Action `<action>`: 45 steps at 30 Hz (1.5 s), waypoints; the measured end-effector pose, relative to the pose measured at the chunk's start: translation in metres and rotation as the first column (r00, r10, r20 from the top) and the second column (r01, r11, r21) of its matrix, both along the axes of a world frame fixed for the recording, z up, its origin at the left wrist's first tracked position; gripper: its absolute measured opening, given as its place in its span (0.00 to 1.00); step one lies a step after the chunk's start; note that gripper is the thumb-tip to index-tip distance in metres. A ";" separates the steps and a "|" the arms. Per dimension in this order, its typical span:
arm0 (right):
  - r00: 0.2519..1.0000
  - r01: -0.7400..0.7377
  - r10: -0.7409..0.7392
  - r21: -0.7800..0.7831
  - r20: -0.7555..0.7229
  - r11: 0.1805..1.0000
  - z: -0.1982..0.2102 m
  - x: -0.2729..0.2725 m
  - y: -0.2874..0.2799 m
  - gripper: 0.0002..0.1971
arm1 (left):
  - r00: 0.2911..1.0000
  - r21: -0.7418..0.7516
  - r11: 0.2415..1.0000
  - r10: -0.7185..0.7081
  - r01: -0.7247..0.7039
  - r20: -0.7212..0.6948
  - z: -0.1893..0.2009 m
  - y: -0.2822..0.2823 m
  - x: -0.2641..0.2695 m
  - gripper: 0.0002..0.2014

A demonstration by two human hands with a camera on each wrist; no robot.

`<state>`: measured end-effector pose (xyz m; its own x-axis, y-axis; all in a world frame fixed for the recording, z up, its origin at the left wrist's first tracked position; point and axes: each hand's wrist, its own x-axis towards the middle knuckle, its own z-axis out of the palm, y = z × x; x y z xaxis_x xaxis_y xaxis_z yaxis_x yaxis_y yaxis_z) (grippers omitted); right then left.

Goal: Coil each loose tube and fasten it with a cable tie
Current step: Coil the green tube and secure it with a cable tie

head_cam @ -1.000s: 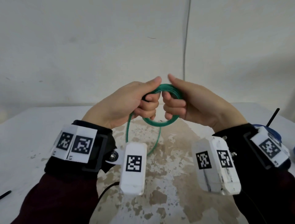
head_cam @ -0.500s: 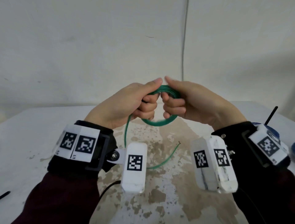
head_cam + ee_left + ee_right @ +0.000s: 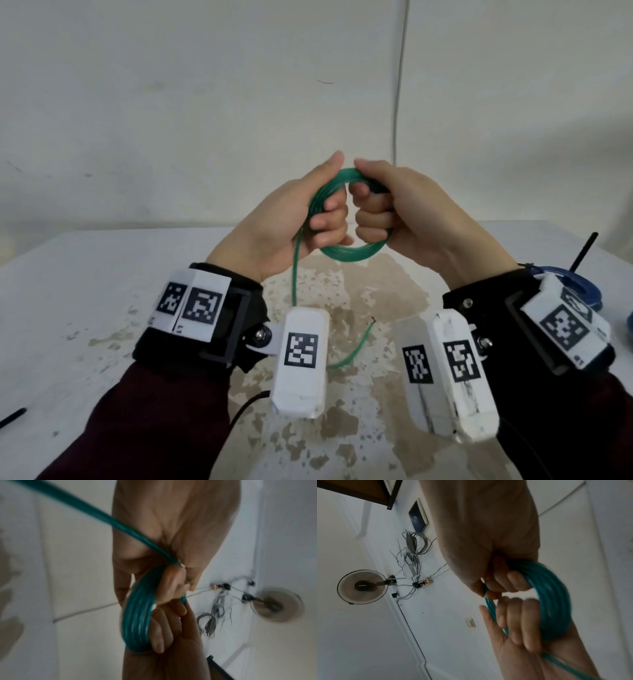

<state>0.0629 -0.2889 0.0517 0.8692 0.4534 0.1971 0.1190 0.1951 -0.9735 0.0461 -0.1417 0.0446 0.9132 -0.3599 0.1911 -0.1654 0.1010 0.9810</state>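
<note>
A green tube [image 3: 349, 254] is wound into a small coil of several turns, held in the air above the table. My left hand [image 3: 322, 212] grips the coil's left side, thumb on top and fingers curled through it. Its right side is gripped the same way by my right hand [image 3: 371, 212]. A loose tail [image 3: 294, 277] drops from the left hand, passes behind the wrist camera and ends at a free tip [image 3: 372, 320]. Close up, the coil [image 3: 137, 622] [image 3: 553, 595] shows with fingers [image 3: 171, 582] [image 3: 513, 582] wrapped round it.
The white table [image 3: 85, 291] has a worn brown patch in the middle. A blue coiled tube [image 3: 589, 289] and a black cable tie [image 3: 586, 250] lie at the right edge. Another black tie [image 3: 13, 416] lies at the far left. A wall stands close behind.
Both hands have risen a little with the coil. The hanging tail has shortened, and its free tip has swung into sight on the right.
</note>
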 end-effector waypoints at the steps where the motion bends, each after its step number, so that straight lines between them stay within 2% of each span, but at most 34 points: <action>1: 1.000 0.026 -0.025 0.057 -0.016 0.998 0.001 0.001 0.001 0.20 | 1.000 -0.098 0.995 -0.019 0.018 -0.014 -0.001 -0.003 0.001 0.25; 4: 0.998 0.047 -0.041 0.148 -0.049 0.988 0.000 0.003 0.000 0.20 | 0.999 -0.212 0.976 -0.040 0.040 0.003 -0.004 -0.008 0.005 0.24; 7: 0.998 0.022 -0.010 0.210 -0.058 0.977 -0.001 0.004 0.000 0.19 | 0.999 -0.236 0.971 -0.031 0.038 0.033 -0.006 -0.009 0.005 0.25; 10: 0.997 -0.001 0.021 0.241 -0.080 0.971 0.000 0.005 -0.001 0.19 | 0.998 -0.190 0.981 -0.018 0.027 0.053 -0.004 -0.005 0.004 0.25; 13: 0.992 -0.069 0.084 0.147 -0.095 0.987 -0.001 0.006 -0.005 0.20 | 0.998 -0.060 0.998 -0.019 0.023 0.061 -0.002 0.002 0.003 0.25; 16: 0.988 -0.145 0.140 -0.082 -0.059 0.986 -0.002 0.004 -0.009 0.22 | 0.998 0.153 0.987 -0.049 0.043 0.040 0.000 0.007 -0.001 0.24; 18: 0.990 -0.142 0.141 -0.168 -0.012 0.976 -0.003 0.001 -0.009 0.22 | 0.999 0.219 0.975 -0.047 0.042 0.021 0.002 0.006 -0.003 0.24; 20: 0.994 -0.106 0.108 -0.102 0.021 0.989 -0.002 0.000 -0.006 0.21 | 1.000 0.169 0.986 -0.010 0.008 0.009 0.003 0.004 -0.003 0.26; 24: 1.000 0.002 0.001 0.152 -0.018 0.988 0.000 0.003 -0.001 0.21 | 0.998 -0.061 0.997 0.051 -0.049 0.028 0.001 0.000 0.001 0.24; 26: 0.999 -0.014 0.020 0.170 -0.034 0.985 0.000 0.004 -0.003 0.21 | 0.996 -0.068 0.996 0.056 -0.052 0.067 0.000 0.001 0.002 0.24; 29: 0.996 -0.095 0.095 0.084 0.003 0.992 -0.001 0.005 -0.009 0.19 | 0.995 -0.022 0.998 0.054 -0.052 0.082 0.002 0.006 0.000 0.23; 32: 0.993 -0.105 0.104 0.009 0.063 0.994 0.000 0.004 -0.013 0.17 | 0.996 0.026 0.999 0.035 -0.037 0.087 0.007 0.009 -0.004 0.23; 36: 0.981 -0.161 0.175 -0.152 0.086 0.975 0.000 0.001 -0.018 0.17 | 0.996 0.264 0.964 0.010 -0.034 0.091 0.011 0.014 -0.009 0.23; 38: 0.972 -0.158 0.190 -0.219 0.135 0.963 -0.001 0.000 -0.017 0.16 | 0.996 0.319 0.946 0.030 -0.054 0.079 0.012 0.013 -0.010 0.23; 42: 0.972 -0.030 0.064 -0.151 0.224 0.988 0.000 0.002 -0.011 0.17 | 0.992 0.176 0.978 0.106 -0.117 0.070 0.007 0.003 -0.005 0.24; 45: 0.981 0.032 -0.028 -0.017 0.191 0.999 -0.002 0.006 -0.008 0.17 | 0.997 0.032 0.997 0.076 -0.075 -0.008 0.004 -0.001 -0.002 0.25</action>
